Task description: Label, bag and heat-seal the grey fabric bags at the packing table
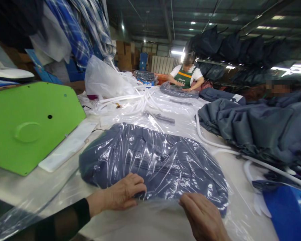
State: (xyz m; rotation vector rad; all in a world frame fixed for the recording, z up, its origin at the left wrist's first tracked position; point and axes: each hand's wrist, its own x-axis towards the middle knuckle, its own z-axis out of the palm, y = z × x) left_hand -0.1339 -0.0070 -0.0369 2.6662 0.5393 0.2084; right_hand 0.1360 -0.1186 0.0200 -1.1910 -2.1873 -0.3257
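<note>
Leftmost in the frame, a bright green panel (pixel 27 127) lies flat on the pale table (pixel 5 187), with a long white packet (pixel 67 147) just beside its right edge. Lower centre, the left hand (pixel 120 194) rests on the near edge of the bagged garment (pixel 153 164), its fingers curled together and pressing down on the film, thumb tucked under toward the table. That garment is a folded slate-blue piece sealed inside a clear plastic bag, filling the middle of the picture; the film is wrinkled and throws white glare across seams and a flap of the cloth beneath. Just right of it, at the bottom edge, the right hand (pixel 203 217) lies palm down on the loose open end of the bag, fingers close together, tips touching the plastic by the garment's hem. Farther right, a heap of unbagged blue-grey garments (pixel 261 130) spreads over the table, white hangers (pixel 215 144) beside it, and a blue plastic object (pixel 288 211) sits in the lower right corner. Upper centre, another person in a green apron (pixel 187 77) works at the far end.
</note>
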